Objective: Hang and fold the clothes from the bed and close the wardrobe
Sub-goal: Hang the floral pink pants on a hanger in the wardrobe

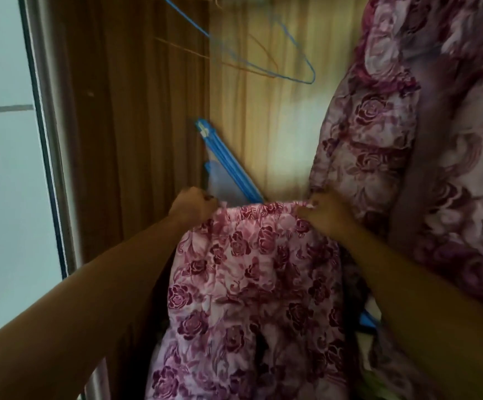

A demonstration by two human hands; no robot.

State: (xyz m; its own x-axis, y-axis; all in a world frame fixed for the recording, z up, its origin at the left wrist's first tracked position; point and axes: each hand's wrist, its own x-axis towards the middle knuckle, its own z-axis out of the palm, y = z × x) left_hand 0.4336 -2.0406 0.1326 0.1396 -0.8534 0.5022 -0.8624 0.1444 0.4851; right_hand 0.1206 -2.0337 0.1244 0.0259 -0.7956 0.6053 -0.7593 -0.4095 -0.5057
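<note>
On the head camera I see the left hand (194, 207) and right hand (325, 215) each curled tight on the top edge of the rose-print quilt (249, 284), holding it up inside the wardrobe (148, 111). A blue wire hanger (292, 62) hangs above. Behind the quilt leans a blue folded frame (228, 166); its white tag is too blurred to read.

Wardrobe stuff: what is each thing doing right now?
Wardrobe, open.
Flowery blanket, held up by its top edge.
Left hand, gripping the blanket's left corner.
Right hand, gripping its right corner.
Blue hanger, bare, no clothes on it.
</note>
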